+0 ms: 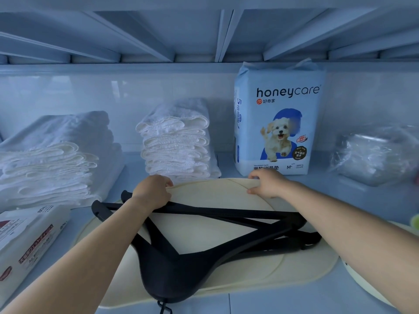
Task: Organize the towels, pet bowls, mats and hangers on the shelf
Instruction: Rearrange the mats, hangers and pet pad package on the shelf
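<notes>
A cream oval mat (210, 234) lies on the shelf in front of me, its far edge lifted. My left hand (153, 191) grips that far edge on the left, and my right hand (264, 185) pinches it on the right. Black hangers (181, 261) lie stacked across the mat, between my forearms. Two piles of folded white towels stand behind: a wide pile (52, 159) at the left and a taller one (176, 141) in the middle. A bundle wrapped in clear plastic (376, 155) sits at the right; what it holds is unclear.
A blue honeycare pad pack (276, 123) stands upright behind the mat. A white packet with red print (25, 241) lies at the front left. Another cream rim (362, 284) shows at the lower right. The upper shelf's underside (204, 30) hangs low overhead.
</notes>
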`<action>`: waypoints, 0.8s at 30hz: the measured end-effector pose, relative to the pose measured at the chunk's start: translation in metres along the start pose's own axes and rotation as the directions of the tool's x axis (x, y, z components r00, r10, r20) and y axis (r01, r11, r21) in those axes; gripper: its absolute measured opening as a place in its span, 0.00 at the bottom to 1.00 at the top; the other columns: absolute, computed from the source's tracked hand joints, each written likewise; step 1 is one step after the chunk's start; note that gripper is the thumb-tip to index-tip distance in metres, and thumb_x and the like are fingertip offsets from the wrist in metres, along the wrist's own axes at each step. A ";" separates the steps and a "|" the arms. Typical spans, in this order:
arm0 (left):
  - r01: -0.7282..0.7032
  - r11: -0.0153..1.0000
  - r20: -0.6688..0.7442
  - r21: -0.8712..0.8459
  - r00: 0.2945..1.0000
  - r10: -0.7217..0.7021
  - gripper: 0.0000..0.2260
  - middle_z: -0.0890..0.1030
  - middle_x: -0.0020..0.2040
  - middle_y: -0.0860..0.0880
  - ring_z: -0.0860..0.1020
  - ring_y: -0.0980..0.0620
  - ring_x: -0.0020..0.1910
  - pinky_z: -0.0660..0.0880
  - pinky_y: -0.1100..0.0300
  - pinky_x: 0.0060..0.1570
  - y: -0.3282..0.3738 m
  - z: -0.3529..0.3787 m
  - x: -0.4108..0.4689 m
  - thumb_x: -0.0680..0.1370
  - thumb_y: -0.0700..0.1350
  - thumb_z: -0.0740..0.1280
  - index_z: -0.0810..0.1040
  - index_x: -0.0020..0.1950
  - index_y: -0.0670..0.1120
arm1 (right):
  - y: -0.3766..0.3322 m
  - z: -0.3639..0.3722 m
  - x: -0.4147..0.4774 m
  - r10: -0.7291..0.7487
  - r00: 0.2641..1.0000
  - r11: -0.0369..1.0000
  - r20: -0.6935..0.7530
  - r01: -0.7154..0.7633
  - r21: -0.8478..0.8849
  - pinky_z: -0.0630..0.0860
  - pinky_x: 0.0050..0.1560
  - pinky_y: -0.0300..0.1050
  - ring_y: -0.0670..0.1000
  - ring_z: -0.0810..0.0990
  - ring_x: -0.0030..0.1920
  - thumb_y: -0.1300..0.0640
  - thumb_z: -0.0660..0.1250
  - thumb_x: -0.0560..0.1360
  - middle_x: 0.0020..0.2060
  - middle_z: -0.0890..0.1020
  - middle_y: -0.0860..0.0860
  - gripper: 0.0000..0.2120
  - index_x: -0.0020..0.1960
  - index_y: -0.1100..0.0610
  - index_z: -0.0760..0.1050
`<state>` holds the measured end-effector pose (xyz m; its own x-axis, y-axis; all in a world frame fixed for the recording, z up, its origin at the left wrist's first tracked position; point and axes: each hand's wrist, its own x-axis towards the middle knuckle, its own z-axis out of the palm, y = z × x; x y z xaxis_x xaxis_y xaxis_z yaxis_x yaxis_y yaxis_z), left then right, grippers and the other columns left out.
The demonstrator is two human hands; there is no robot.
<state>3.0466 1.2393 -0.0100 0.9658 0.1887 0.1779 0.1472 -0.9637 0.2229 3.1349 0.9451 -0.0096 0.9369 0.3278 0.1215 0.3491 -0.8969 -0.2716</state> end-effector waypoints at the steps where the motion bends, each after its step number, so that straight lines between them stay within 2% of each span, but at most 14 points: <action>1: -0.002 1.000 0.003 0.003 1.000 0.002 0.20 0.74 0.66 0.51 0.72 0.50 0.63 0.71 0.59 0.57 0.000 0.000 0.000 0.75 0.40 0.63 0.72 0.67 0.50 | 0.001 0.000 -0.001 0.002 1.000 1.000 -0.001 -0.002 -0.003 0.65 0.53 0.39 0.52 0.72 0.62 0.48 0.71 0.71 0.64 0.74 0.51 0.25 0.65 0.54 0.71; 7: -0.003 1.000 0.007 0.012 1.000 0.003 0.21 0.70 0.68 0.50 0.71 0.48 0.64 0.73 0.56 0.56 0.003 0.000 -0.003 0.76 0.43 0.63 0.69 0.69 0.51 | 0.001 -0.001 -0.007 -0.005 1.000 0.999 0.022 0.006 -0.039 0.65 0.64 0.43 0.53 0.68 0.67 0.47 0.69 0.73 0.69 0.69 0.52 0.30 0.71 0.54 0.65; 12: -0.133 0.986 -0.018 0.099 0.991 0.135 0.17 0.71 0.66 0.51 0.71 0.50 0.63 0.74 0.55 0.55 0.018 -0.006 -0.004 0.78 0.51 0.61 0.70 0.67 0.53 | 0.013 -0.012 -0.015 0.016 0.999 0.999 0.039 -0.015 -0.031 0.68 0.63 0.44 0.53 0.69 0.66 0.45 0.70 0.71 0.69 0.69 0.52 0.33 0.71 0.55 0.63; 17: -0.271 0.963 -0.025 0.006 0.962 0.271 0.14 0.74 0.61 0.55 0.72 0.54 0.60 0.71 0.59 0.54 0.063 -0.003 -0.005 0.77 0.53 0.63 0.74 0.62 0.55 | 0.033 -0.022 -0.026 0.055 0.997 0.996 0.060 -0.051 -0.068 0.72 0.58 0.45 0.52 0.73 0.60 0.48 0.70 0.71 0.63 0.74 0.51 0.26 0.66 0.53 0.69; 20: -0.334 0.943 -0.015 0.001 0.942 0.334 0.13 0.74 0.61 0.56 0.72 0.54 0.60 0.72 0.56 0.56 0.094 0.001 -0.006 0.77 0.53 0.63 0.74 0.61 0.55 | 0.047 -0.028 -0.034 0.093 0.991 0.989 0.095 -0.082 -0.122 0.71 0.61 0.44 0.52 0.72 0.63 0.47 0.69 0.72 0.66 0.71 0.52 0.30 0.70 0.55 0.65; 24: -0.369 0.929 -0.009 -0.044 0.930 0.369 0.12 0.75 0.59 0.56 0.72 0.54 0.58 0.72 0.57 0.55 0.125 0.006 -0.007 0.77 0.52 0.63 0.75 0.60 0.55 | 0.061 -0.038 -0.044 0.107 0.987 0.988 0.117 -0.092 -0.127 0.67 0.61 0.41 0.52 0.70 0.64 0.47 0.70 0.71 0.67 0.70 0.53 0.34 0.72 0.55 0.62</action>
<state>3.0600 1.1160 0.0108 0.9500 -0.1780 0.2566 -0.2288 -0.9560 0.1838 3.1146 0.8645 0.0045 0.9647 0.2624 -0.0207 0.2560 -0.9537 -0.1578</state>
